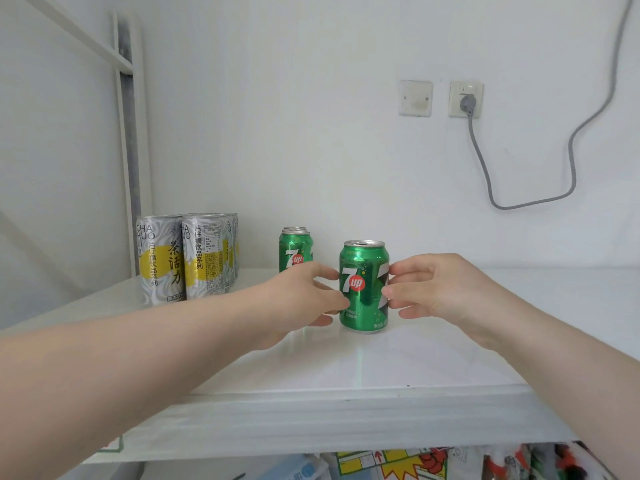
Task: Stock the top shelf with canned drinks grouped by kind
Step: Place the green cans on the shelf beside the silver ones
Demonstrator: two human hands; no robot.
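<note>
A green 7up can [364,285] stands upright on the white top shelf [346,368], near the middle. My left hand [304,299] touches its left side with the fingertips and my right hand [436,289] touches its right side, so both hold the can between them. Behind and to the left stands a short row of more green 7up cans [295,249], partly hidden by my left hand. Further left, a group of taller silver-and-yellow tea cans [187,256] stands in rows by the shelf post.
A white upright shelf post [130,150] rises at the left. On the back wall are a blank plate [415,98] and a socket with a grey plug and cable [465,102]. Colourful packages [415,464] show below the shelf's front edge.
</note>
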